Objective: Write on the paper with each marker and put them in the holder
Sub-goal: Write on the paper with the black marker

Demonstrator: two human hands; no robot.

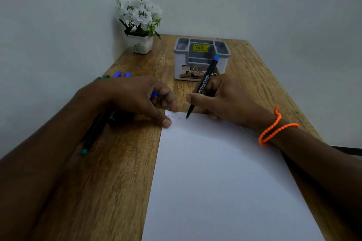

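1. The right hand (pixel 217 98) grips a black marker with a blue-green end cap (pixel 203 84) in a writing pinch, and its tip is down on the white sheet of paper (pixel 225 178) near the sheet's far left corner.
2. A short faint scribble (pixel 177 117) sits along that far edge, so writing is under way; I judge this an early marker in the run.
3. The left hand (pixel 137 96) presses the paper's far left corner with thumb and fingertip while its curled fingers hold a small blue cap (pixel 154 94).
4. The grey-and-white plastic compartment holder (pixel 201 58) stands at the far middle of the wooden tabletop (pixel 117 162), and no marker shows inside it, so nothing is stowed yet.
5. Several more dark markers (pixel 94 133) lie by the tabletop's left edge, partly under the left hand; blue and green ends show beyond the wrist. All appear left to do.
6. A white pot of white flowers (pixel 140 25) stands in the far left corner.
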